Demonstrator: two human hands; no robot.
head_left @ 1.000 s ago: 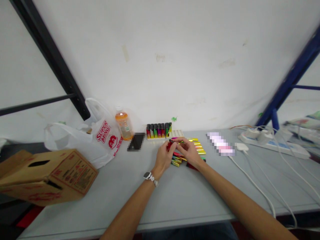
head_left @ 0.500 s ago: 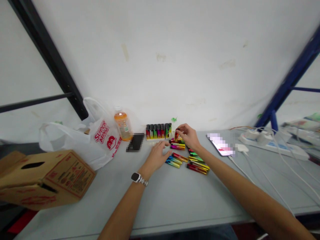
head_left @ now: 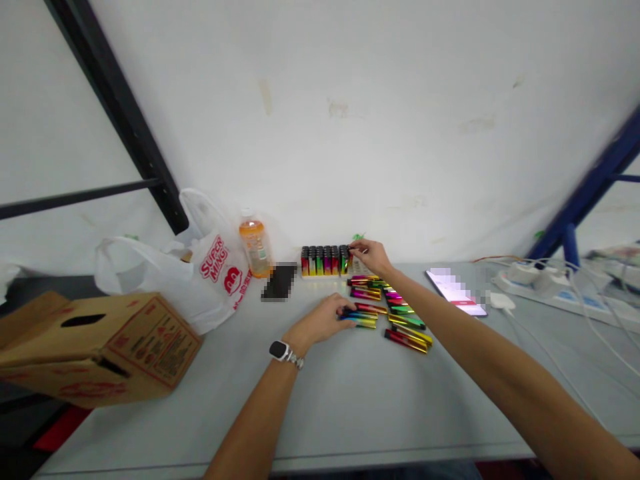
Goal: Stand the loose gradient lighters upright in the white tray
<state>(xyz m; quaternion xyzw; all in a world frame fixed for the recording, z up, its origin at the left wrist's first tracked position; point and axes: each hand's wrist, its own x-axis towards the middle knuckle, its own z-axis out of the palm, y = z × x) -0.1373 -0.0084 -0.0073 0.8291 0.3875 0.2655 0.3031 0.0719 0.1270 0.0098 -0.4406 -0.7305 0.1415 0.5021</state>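
Rows of upright lighters (head_left: 320,260) with black tops fill most of a clear tray (head_left: 327,281) by the wall. At the right end of these rows, my right hand (head_left: 375,257) pinches the top of a lighter (head_left: 351,259) standing in the tray. Several shiny lighters (head_left: 406,341) in red, gold, green and pink lie loose on the table, in front of and below that hand. My left hand (head_left: 324,320), with a watch on the wrist, has its fingers closed round the dark end of a blue and yellow lighter (head_left: 364,321) at the left of the loose ones.
On the left stand a cardboard box (head_left: 145,347), a white plastic bag (head_left: 210,287) and an orange drink bottle (head_left: 256,247). A dark flat object (head_left: 280,281) lies left of the tray. To the right are a phone (head_left: 455,291), cables and a power strip (head_left: 550,297).
My right hand has brought its lighter left and into the end of the tray rows. My left hand has moved down to the loose lighters and closed on one. The view has shifted slightly.
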